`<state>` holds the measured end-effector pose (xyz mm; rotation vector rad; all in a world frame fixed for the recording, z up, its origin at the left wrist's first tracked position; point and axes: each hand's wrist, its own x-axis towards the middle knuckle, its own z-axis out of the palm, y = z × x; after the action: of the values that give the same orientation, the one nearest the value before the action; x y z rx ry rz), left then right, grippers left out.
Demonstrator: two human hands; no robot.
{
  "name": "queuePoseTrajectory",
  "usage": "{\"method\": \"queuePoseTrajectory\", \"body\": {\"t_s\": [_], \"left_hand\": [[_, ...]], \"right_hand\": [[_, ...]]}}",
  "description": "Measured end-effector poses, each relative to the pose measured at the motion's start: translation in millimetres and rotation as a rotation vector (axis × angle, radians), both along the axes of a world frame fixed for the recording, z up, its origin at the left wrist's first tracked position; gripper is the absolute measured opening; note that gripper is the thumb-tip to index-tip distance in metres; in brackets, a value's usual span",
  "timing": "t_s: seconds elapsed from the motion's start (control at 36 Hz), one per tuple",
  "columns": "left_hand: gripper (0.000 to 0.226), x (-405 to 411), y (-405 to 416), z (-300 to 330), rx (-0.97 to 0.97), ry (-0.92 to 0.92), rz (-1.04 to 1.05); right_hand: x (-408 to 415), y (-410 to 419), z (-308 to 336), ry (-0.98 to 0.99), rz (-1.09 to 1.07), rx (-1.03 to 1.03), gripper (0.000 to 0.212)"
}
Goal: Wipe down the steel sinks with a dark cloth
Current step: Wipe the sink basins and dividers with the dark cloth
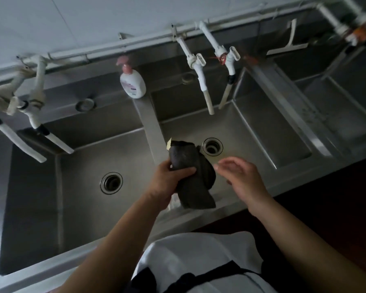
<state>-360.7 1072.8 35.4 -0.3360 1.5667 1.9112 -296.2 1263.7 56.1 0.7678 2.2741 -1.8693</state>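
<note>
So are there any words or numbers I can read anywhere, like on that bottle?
Soap bottle on the divider between the sinks: it has a pink and white label with print, but it is too small and blurred to read.
Taps, sinks and dark cloth: no words or numbers show.
So nothing here can be read.

A white pump bottle with a pink cap (133, 83) stands on the steel divider. White plastic taps (201, 70) hang from the wall pipe (several with taped spouts). Farther right lies what may be a white squeegee (288, 44).
</note>
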Motion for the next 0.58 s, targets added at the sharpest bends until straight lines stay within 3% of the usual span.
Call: {"method": "queuePoseTrajectory", "body": {"t_s": [0.08, 0.14, 0.31, 0.44, 0.58], "left_hand": [[0.044, -2, 2, -8, 0.010, 0.017, 0.011], [0.046, 0, 2, -14, 0.043, 0.012, -0.069], [0.060, 0, -1, -30, 0.273, -0.033, -0.307], [0.052, -3, 7, -40, 0.418, -0.169, -0.335], [0.058, 0, 12, -43, 0.556, -0.282, -0.273]], "right_hand": [[-4, -16, 7, -0.288, 0.165, -0.117, 0.032], [-3, -31, 2, -0.339, 0.121, -0.154, 0.041], [-3, -49, -13, -0.332, -0.150, -0.202, 0.038], [-7, -43, -6, -0.225, -0.248, -0.212, 0.031], [-16, -31, 16, -0.131, -0.243, -0.311, 0.044]]}}
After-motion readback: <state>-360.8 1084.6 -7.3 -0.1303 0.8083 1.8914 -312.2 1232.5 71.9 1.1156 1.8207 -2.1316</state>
